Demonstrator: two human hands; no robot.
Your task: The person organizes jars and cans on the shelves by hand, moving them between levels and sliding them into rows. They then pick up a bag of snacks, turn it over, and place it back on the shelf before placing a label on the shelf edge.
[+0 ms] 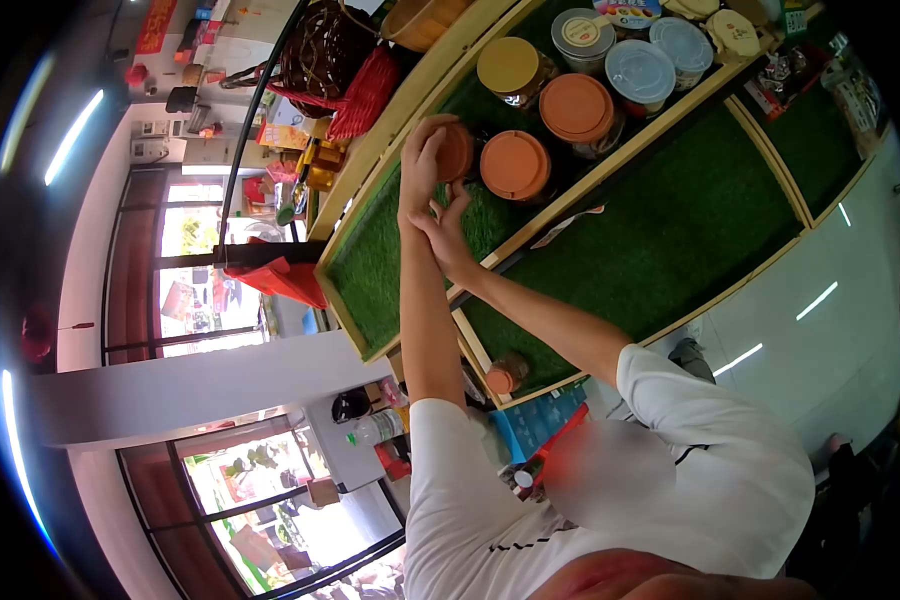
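Note:
My left hand point(422, 172) is wrapped around the far left side of a jar with an orange lid point(455, 153), in the corner of the green-lined shelf point(370, 270). My right hand point(448, 232) is just below, against my left wrist, its curled fingers at the near side of the same jar. The jar's body is mostly hidden by my hands. Close on the right stands another orange-lidded jar point(515, 165), and behind it a larger orange-lidded jar point(577, 108).
A gold-lidded jar point(510, 68) and several tubs, one a white-lidded tub point(640, 72), stand farther along. Wooden edging point(610, 165) divides the shelf from a lower green tier point(660, 240), where a small jar point(507, 374) sits near the front corner. Baskets point(320, 60) are at upper left.

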